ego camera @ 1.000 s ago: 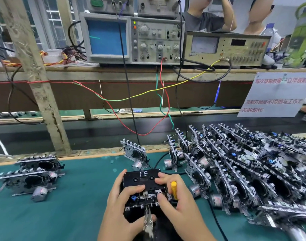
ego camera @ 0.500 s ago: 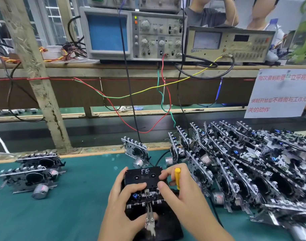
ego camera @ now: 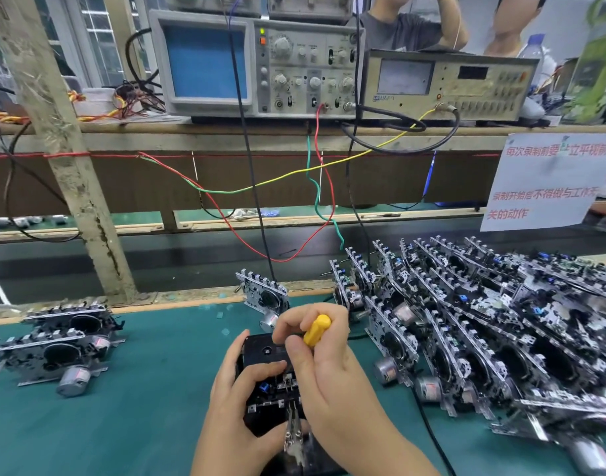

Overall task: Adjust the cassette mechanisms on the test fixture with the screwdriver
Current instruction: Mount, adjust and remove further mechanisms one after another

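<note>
A black cassette mechanism [ego camera: 260, 359] sits on the test fixture [ego camera: 277, 424] low in the middle of the green mat. My left hand [ego camera: 236, 407] grips the mechanism from the left, thumb across its top. My right hand [ego camera: 322, 372] holds a yellow-handled screwdriver [ego camera: 316, 329] upright over the mechanism; its tip is hidden behind my fingers. A metal clip [ego camera: 293, 438] stands at the fixture's front edge.
Several cassette mechanisms [ego camera: 483, 321] are piled at the right, two more [ego camera: 61, 345] lie at the left, and one [ego camera: 263, 297] stands behind the fixture. An oscilloscope [ego camera: 253, 63] and a meter [ego camera: 446, 85] sit on the shelf, with wires hanging down. A person stands behind.
My right hand has lifted and turned the screwdriver upright, moving up and left over the mechanism and covering its top label. My left hand stays on the mechanism.
</note>
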Tool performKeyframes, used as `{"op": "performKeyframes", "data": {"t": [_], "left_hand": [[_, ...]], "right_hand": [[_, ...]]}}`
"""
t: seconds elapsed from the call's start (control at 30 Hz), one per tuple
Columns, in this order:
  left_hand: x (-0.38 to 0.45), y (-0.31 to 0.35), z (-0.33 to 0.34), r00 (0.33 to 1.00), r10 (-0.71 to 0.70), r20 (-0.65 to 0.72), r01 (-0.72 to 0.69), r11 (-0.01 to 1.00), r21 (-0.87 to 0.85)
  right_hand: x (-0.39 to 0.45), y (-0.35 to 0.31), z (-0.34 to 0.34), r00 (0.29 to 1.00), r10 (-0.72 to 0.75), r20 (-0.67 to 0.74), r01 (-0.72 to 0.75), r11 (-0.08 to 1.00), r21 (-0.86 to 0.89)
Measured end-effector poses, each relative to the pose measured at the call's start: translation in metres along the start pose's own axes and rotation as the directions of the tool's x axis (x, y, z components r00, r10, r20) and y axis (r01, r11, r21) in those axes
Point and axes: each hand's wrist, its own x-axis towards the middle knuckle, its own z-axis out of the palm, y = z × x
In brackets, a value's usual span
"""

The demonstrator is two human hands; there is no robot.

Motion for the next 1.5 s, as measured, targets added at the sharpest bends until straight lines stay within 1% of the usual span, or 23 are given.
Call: {"op": "performKeyframes", "data": {"t": [0.17,0.27,0.37,0.5,0.57,0.73,0.87,1.03,1.1,1.2,1.3,1.43,1.5], "left_hand": [[-0.001,-0.001,0.001,1.0,0.007,0.002,-0.007,1.0,0.002],[-0.001,-0.004,0.002,1.0,0.012,0.007,-0.012,1.0,-0.006],[0.0,-0.006,0.002,1.0,-0.001,0.02,0.001,1.0,-0.024],[0.0,-0.007,0.002,1.0,0.003,0.021,-0.002,0.999,-0.047],[0.0,-0.008,0.003,1.0,0.006,0.02,-0.005,0.999,-0.042],[0.0,-0.008,0.002,0.999,0.012,0.031,-0.011,1.0,-0.022],[0.0,-0.005,0.002,1.0,0.011,0.028,-0.01,1.0,-0.021],[-0.001,-0.004,0.002,1.0,0.004,0.017,-0.003,0.999,-0.046],[-0.001,-0.004,0.002,1.0,0.009,0.016,-0.008,0.999,-0.05],[-0.001,-0.005,0.002,1.0,0.008,0.016,-0.007,0.999,-0.039],[-0.001,-0.006,0.002,1.0,0.003,0.027,-0.002,1.0,-0.025],[-0.001,-0.008,0.002,1.0,-0.002,0.027,0.002,1.0,-0.013],[-0.001,-0.008,0.002,1.0,-0.002,0.028,0.002,1.0,-0.007]], "right_hand": [[-0.002,0.003,-0.001,0.999,0.039,0.001,-0.039,0.999,-0.035],[0.002,0.001,-0.008,1.0,0.025,-0.002,-0.025,0.994,-0.108],[0.005,-0.003,-0.015,1.0,0.022,-0.012,-0.023,0.992,-0.127],[0.004,-0.005,-0.015,0.993,-0.037,-0.11,0.023,0.992,-0.127],[0.003,-0.003,-0.013,0.991,-0.066,-0.116,0.05,0.989,-0.142],[-0.004,0.004,-0.011,0.991,-0.081,-0.106,0.066,0.988,-0.14],[-0.01,0.011,-0.011,0.999,-0.013,-0.041,0.006,0.985,-0.171],[-0.016,0.015,-0.01,0.996,0.033,-0.084,-0.036,0.999,-0.036],[-0.016,0.015,-0.011,0.996,0.028,-0.083,-0.031,0.999,-0.026],[-0.018,0.016,-0.011,0.997,0.018,-0.072,-0.023,0.997,-0.079],[-0.019,0.02,-0.01,0.997,0.072,-0.027,-0.075,0.988,-0.131],[-0.021,0.028,-0.009,0.993,0.116,0.003,-0.111,0.963,-0.247],[-0.022,0.029,-0.008,0.991,0.134,0.008,-0.128,0.959,-0.253]]}}
